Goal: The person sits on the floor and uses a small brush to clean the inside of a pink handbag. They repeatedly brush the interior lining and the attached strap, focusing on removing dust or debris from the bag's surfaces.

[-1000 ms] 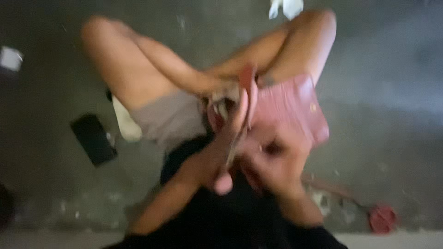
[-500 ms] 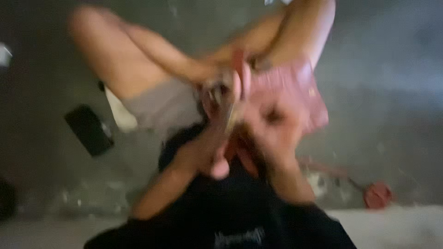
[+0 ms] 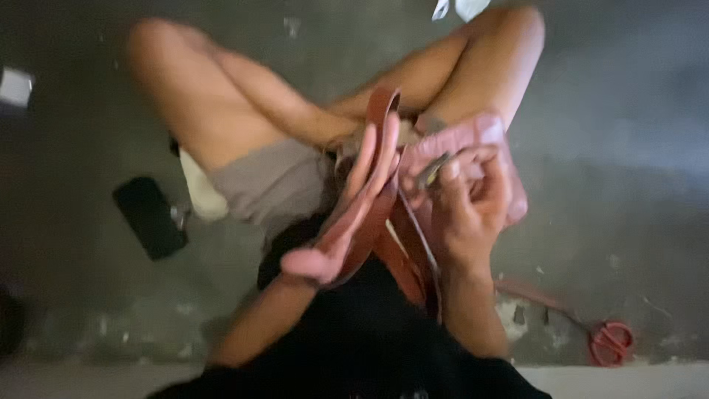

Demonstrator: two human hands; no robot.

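I sit cross-legged on a grey concrete floor. My left hand (image 3: 346,222) lies flat along a brown leather strap (image 3: 384,118), which runs up from my lap past my fingertips. My right hand (image 3: 465,207) pinches a small thin dark tool (image 3: 432,171) beside the strap, over a pink leather piece (image 3: 484,133) resting on my knee. More brown strap (image 3: 406,266) hangs down between my wrists. The view is blurred, so what the tool is stays unclear.
A black flat phone-like object (image 3: 150,216) lies on the floor to the left. Red-handled scissors (image 3: 609,341) lie at the lower right, with a reddish strip (image 3: 532,294) leading to them. White scraps (image 3: 458,7) sit at the top edge.
My hands have shifted slightly; the right hand moved up nearer the strap and pink piece. The view is sharper now.
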